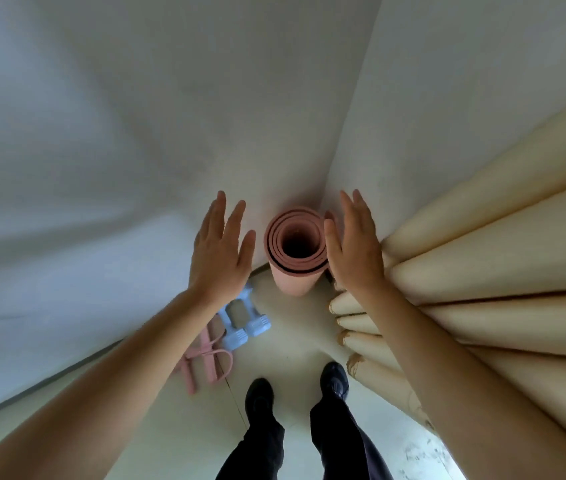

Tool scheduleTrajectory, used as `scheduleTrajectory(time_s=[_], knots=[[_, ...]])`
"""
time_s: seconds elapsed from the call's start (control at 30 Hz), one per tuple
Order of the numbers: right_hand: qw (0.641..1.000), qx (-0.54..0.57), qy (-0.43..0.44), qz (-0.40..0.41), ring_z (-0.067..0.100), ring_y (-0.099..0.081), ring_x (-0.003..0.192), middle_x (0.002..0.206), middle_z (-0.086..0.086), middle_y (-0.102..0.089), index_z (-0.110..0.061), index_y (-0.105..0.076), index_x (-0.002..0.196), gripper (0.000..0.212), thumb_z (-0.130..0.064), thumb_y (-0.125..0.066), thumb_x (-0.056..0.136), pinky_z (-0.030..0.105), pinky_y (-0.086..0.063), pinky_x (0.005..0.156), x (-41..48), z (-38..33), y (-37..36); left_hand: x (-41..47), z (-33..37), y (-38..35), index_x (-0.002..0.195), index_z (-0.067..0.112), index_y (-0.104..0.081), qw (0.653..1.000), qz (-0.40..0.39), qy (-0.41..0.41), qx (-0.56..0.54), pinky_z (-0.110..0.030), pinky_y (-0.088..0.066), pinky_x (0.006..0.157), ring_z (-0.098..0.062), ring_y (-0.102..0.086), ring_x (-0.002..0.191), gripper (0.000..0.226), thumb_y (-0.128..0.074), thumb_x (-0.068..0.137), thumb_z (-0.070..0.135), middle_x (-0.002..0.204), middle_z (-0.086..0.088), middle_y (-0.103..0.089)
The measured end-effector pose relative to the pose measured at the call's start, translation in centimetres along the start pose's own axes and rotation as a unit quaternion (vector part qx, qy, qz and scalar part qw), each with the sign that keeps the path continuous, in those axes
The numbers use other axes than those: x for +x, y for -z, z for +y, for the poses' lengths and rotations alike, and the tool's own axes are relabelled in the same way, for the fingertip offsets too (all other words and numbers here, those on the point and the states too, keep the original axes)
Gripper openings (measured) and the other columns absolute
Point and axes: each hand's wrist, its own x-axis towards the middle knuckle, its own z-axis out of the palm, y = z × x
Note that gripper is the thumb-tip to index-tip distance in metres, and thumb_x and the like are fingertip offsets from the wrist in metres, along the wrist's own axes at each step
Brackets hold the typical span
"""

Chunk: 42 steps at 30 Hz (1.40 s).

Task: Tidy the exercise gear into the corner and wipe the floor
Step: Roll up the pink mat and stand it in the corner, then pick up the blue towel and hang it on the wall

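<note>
A rolled pink exercise mat [296,271] stands upright in the corner where two white walls meet, and I look down into its hollow top. My left hand [221,249] hovers flat just left of the roll, fingers apart, not touching it. My right hand [354,247] is spread at the roll's right side, thumb against or very near its rim. Two light blue dumbbells [247,323] lie on the floor by the left wall. A pink pull-rope exerciser [207,358] lies beside them, partly hidden by my left forearm.
Cream curtain folds [482,271] hang along the right wall down to the floor. My two black shoes [295,393] stand on the pale tiled floor [292,341] just behind the mat. A dark baseboard [32,386] runs along the left wall.
</note>
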Motion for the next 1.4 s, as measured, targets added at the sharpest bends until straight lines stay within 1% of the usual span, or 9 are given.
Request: scheduleTrajectory(time_s=[0.2,0.37,0.5,0.63,0.83,0.93,1.1,1.2,1.4], knots=[[0.978,-0.088,0.162,0.096,0.034,-0.028,0.149,0.164,0.02,-0.021,-0.011,-0.03,0.156,0.058,-0.038,-0.04,0.106,0.042,-0.032,0.117,0.9,-12.8,10.6,-2.3,3.7,16.5,0.151,0.009,-0.035,0.974,0.176,-0.106,0.1,-0.049,-0.025,0.118,-0.036,-0.018,0.15,0.053,-0.036,0.105,0.036,0.161,-0.021,-0.019],[0.946,-0.128,0.278,0.108,0.037,-0.021,0.151,0.165,0.024,-0.013,-0.01,-0.027,0.157,0.06,-0.039,-0.042,0.106,0.053,-0.027,0.119,0.4,-20.3,13.9,-7.7,3.8,24.8,0.153,0.01,-0.032,0.948,0.262,-0.06,0.171,-0.057,-0.023,0.116,-0.038,-0.015,0.15,0.056,-0.035,0.105,0.039,0.161,-0.022,-0.016],[0.92,-0.103,0.371,0.078,0.04,-0.019,0.152,0.165,0.025,-0.013,-0.01,-0.029,0.157,0.061,-0.039,-0.045,0.105,0.057,-0.02,0.121,-0.6,-25.6,12.1,-13.9,1.3,28.3,0.154,0.013,-0.029,0.93,0.289,0.028,0.226,-0.058,-0.023,0.116,-0.036,-0.016,0.15,0.058,-0.029,0.104,0.044,0.162,-0.018,-0.019],[0.887,-0.06,0.456,0.025,0.039,-0.014,0.153,0.166,0.024,-0.009,-0.011,-0.024,0.159,0.066,-0.043,-0.046,0.104,0.054,-0.016,0.123,-3.2,-30.8,8.4,-22.1,-0.6,29.7,0.155,0.016,-0.028,0.904,0.307,0.176,0.238,-0.057,-0.024,0.117,-0.032,-0.016,0.151,0.06,-0.028,0.103,0.047,0.163,-0.014,-0.019],[0.813,0.022,0.577,-0.073,0.039,-0.009,0.154,0.166,0.025,-0.005,-0.009,-0.021,0.159,0.073,-0.046,-0.047,0.103,0.056,-0.014,0.123,-11.3,-38.5,1.7,-37.0,-1.3,30.6,0.156,0.016,-0.024,0.83,0.339,0.343,0.28,-0.057,-0.023,0.117,-0.033,-0.014,0.151,0.063,-0.031,0.102,0.046,0.164,-0.015,-0.013],[0.782,0.058,0.609,-0.121,0.036,-0.005,0.155,0.167,0.022,0.0,-0.012,-0.015,0.161,0.074,-0.048,-0.044,0.103,0.055,-0.012,0.123,-18.0,-43.8,-0.3,-44.7,-1.0,32.9,0.156,0.015,-0.025,0.778,0.373,0.405,0.302,-0.057,-0.025,0.116,-0.034,-0.017,0.15,0.062,-0.034,0.103,0.046,0.163,-0.017,-0.016],[0.693,0.118,0.693,-0.16,0.036,-0.006,0.155,0.167,0.023,-0.002,-0.012,-0.017,0.161,0.073,-0.046,-0.046,0.103,0.055,-0.012,0.123,-31.4,-52.6,-2.2,-58.6,-0.9,36.4,0.153,0.011,-0.03,0.693,0.41,0.485,0.341,-0.058,-0.026,0.115,-0.038,-0.022,0.148,0.061,-0.032,0.103,0.046,0.161,-0.02,-0.02],[0.647,0.138,0.73,-0.172,0.037,-0.008,0.155,0.166,0.023,-0.003,-0.012,-0.017,0.16,0.072,-0.046,-0.045,0.103,0.055,-0.012,0.123,-40.3,-57.4,-3.9,-67.7,-1.7,37.3,0.153,0.01,-0.03,0.655,0.416,0.53,0.343,-0.059,-0.024,0.115,-0.038,-0.021,0.148,0.062,-0.031,0.102,0.046,0.161,-0.021,-0.02],[0.589,0.146,0.767,-0.208,0.036,-0.008,0.155,0.167,0.021,-0.002,-0.015,-0.018,0.16,0.072,-0.044,-0.048,0.102,0.056,-0.012,0.123,-57.3,-64.6,-8.8,-84.5,-4.1,38.7,0.154,0.011,-0.027,0.601,0.393,0.601,0.351,-0.058,-0.023,0.117,-0.037,-0.017,0.149,0.064,-0.031,0.101,0.047,0.162,-0.021,-0.017]])
